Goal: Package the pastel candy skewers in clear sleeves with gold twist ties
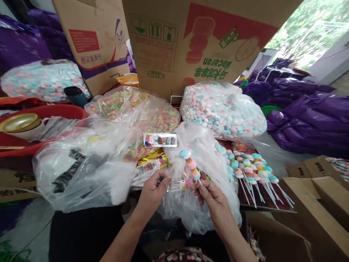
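My right hand (212, 193) pinches the white stick of a marshmallow skewer (191, 165), which tilts up and to the left with blue, white, pink and orange pieces. Between thumb and fingers my left hand (153, 192) grips the edge of a clear printed wrapper (181, 184). The wrapper reaches across to the fingers of my right hand; whether they touch it I cannot tell. Finished-looking skewers (253, 169) lie in a pile at the right, sticks toward me. Left of centre is a stack of printed wrappers (147, 170), with gold twist ties (152, 156) above it.
Bags of ring candies (163, 118) and pastel marshmallows (218, 112) stand behind my hands. A single printed packet (160, 140) lies on the plastic. Large cardboard boxes (163, 47) rise at the back. A red basin (68, 111) is at left, an open carton (275, 236) at lower right.
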A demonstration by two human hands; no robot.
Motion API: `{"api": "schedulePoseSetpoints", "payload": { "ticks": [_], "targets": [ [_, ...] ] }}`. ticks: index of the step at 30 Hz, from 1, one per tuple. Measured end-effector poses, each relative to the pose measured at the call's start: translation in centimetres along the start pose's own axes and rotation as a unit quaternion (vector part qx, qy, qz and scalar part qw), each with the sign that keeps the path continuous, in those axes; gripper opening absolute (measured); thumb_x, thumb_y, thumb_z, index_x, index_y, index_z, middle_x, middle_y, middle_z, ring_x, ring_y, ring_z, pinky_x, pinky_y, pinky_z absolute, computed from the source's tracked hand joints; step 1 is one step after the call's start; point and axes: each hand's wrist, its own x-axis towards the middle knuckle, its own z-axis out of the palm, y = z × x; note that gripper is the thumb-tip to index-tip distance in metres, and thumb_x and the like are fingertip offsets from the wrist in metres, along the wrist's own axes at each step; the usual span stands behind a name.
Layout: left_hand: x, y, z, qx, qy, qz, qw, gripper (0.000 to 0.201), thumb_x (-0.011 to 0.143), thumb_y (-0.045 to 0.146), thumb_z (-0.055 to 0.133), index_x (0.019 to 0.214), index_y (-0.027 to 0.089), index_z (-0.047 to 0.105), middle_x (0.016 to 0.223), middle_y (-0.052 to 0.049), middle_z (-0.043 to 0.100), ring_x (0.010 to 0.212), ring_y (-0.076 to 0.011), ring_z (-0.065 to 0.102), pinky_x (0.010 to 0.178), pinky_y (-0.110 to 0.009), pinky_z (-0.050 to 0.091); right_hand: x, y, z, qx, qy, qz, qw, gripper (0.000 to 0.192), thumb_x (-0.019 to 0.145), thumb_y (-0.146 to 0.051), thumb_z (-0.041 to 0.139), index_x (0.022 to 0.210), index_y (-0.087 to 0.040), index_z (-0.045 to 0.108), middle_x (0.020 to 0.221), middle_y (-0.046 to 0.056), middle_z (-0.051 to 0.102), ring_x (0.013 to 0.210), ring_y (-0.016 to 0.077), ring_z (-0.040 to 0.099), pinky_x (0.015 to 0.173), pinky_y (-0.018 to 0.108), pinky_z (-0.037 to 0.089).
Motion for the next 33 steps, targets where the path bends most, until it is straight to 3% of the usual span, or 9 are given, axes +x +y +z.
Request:
{"api": "schedulePoseSetpoints", "payload": {
  "ticks": [4, 8, 14, 21, 29, 33],
  "targets": [
    [0.0, -0.2, 0.2, 0.015, 0.017, 0.008, 1.000, 0.027, 0.082, 0.045, 0.064, 0.073, 0.021, 0.057, 0.060, 0.004, 0.048, 0.057, -0.0121, 0.042, 0.056, -0.024, 0.034, -0.1, 0.5, 0.1, 0.020, 0.007, 0.035, 0.999, 0.034, 0.083, -0.055, 0.068, 0.089, -0.022, 0.072, 0.075, 0.002, 0.065, 0.061, 0.0140, 0.051, 0.053, 0.025, 0.041],
    [0.3, -0.7, 0.2, 0.058, 0.049, 0.024, 0.997, 0.030, 0.083, 0.048, 0.059, 0.073, 0.020, 0.055, 0.060, 0.005, 0.046, 0.056, -0.0115, 0.042, 0.056, -0.023, 0.035, -0.1, 0.8, 0.4, 0.045, -0.002, 0.023, 0.999, 0.035, 0.084, -0.056, 0.066, 0.087, -0.021, 0.072, 0.078, 0.004, 0.068, 0.067, 0.0153, 0.054, 0.054, 0.025, 0.042],
    [0.2, -0.4, 0.5, 0.102, 0.003, 0.064, 0.993, 0.029, 0.084, 0.045, 0.056, 0.072, 0.019, 0.056, 0.062, 0.003, 0.050, 0.060, -0.0124, 0.045, 0.059, -0.024, 0.038, -0.1, 0.7, 0.9, 0.056, -0.032, 0.034, 0.997, 0.034, 0.085, -0.054, 0.067, 0.088, -0.021, 0.074, 0.076, 0.004, 0.067, 0.066, 0.0142, 0.054, 0.056, 0.025, 0.042],
    [0.3, -1.0, 0.3, 0.073, 0.050, 0.042, 0.995, 0.030, 0.085, 0.047, 0.055, 0.074, 0.019, 0.054, 0.063, 0.004, 0.049, 0.058, -0.0117, 0.045, 0.058, -0.024, 0.039, 0.1, 1.5, 1.1, 0.065, -0.033, 0.057, 0.996, 0.037, 0.084, -0.057, 0.068, 0.088, -0.021, 0.073, 0.066, 0.002, 0.066, 0.061, 0.0138, 0.053, 0.054, 0.024, 0.039],
    [0.2, -0.8, 0.2, 0.090, 0.090, 0.075, 0.989, 0.028, 0.086, 0.044, 0.055, 0.073, 0.019, 0.054, 0.062, 0.004, 0.050, 0.057, -0.0119, 0.046, 0.057, -0.024, 0.040, -0.2, 1.5, 1.4, 0.071, -0.013, 0.051, 0.996, 0.037, 0.083, -0.055, 0.069, 0.093, -0.020, 0.075, 0.070, 0.004, 0.068, 0.062, 0.0150, 0.054, 0.054, 0.026, 0.042],
    [0.1, -0.9, 0.4, 0.100, 0.073, 0.106, 0.987, 0.027, 0.087, 0.041, 0.055, 0.070, 0.019, 0.054, 0.062, 0.003, 0.051, 0.060, -0.0121, 0.047, 0.059, -0.024, 0.039, 0.1, 2.0, 1.3, 0.073, -0.015, 0.040, 0.996, 0.040, 0.077, -0.058, 0.073, 0.090, -0.020, 0.075, 0.071, 0.006, 0.068, 0.064, 0.0176, 0.056, 0.051, 0.026, 0.043]
  ]
}}
